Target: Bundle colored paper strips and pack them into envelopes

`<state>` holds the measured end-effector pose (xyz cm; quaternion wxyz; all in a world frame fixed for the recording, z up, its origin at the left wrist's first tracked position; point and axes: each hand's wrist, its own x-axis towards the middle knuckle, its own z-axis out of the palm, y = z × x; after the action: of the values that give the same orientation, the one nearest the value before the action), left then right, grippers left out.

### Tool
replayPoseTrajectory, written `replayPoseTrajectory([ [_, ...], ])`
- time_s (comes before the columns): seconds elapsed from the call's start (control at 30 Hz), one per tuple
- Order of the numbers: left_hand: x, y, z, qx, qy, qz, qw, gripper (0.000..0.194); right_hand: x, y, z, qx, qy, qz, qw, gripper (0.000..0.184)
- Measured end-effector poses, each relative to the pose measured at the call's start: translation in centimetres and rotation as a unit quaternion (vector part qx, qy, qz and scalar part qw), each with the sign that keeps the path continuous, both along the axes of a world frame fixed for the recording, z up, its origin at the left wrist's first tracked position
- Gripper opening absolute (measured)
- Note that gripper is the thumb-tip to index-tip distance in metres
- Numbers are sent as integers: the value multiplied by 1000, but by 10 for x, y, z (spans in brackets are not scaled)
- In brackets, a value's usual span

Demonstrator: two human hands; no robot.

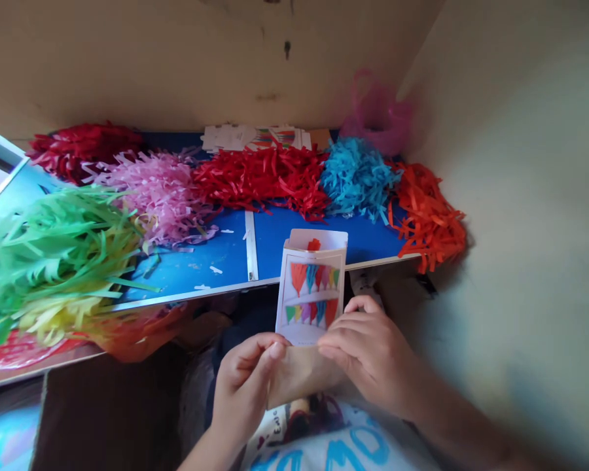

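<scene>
Well, left hand [249, 379] and right hand [368, 347] angled inward, pinching brown piece [304, 373] at 2 sides (printed box [311, 297] above).

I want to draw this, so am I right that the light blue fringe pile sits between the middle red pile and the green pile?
Not quite: the head view shows the light blue pile between the middle red pile and the orange pile.

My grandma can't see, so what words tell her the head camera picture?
A left hand and right hand hold a white box picturing colourful tassels, with a brown piece below it. Behind, piles of bright strips lie on a blue table.
</scene>
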<state>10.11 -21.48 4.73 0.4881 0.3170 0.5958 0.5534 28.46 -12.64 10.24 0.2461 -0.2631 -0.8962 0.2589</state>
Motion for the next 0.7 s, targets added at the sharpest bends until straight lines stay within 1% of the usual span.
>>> replayPoseTrajectory([
  [0.13, 1, -2, 1, 26, -23, -23, 999, 25, 3, 0, 0, 16, -6, -8, 1000, 23],
  [0.2, 2, -4, 2, 21, -35, -35, 999, 28, 4, 0, 1, 17, -5, -9, 1000, 22],
  [0.3, 3, -6, 2, 10, 6, -29, 1000, 23, 4, -1, 1, 13, -8, -7, 1000, 21],
  [0.4, 3, -6, 2, 23, 40, -19, 999, 23, 3, -2, 1, 9, -8, -4, 1000, 21],
  [0.57, 4, -6, 0, 36, 7, -20, 999, 24, 3, -2, 2, 7, -3, -3, 1000, 21],
  [0.63, 4, -7, -1, 56, 31, -18, 998, 18, 2, -1, 2, 13, -6, -3, 1000, 20],
  [0.7, 3, -8, -1, 103, 98, -10, 990, 13, 1, -1, 2, 25, -15, -1, 1000, 18],
])
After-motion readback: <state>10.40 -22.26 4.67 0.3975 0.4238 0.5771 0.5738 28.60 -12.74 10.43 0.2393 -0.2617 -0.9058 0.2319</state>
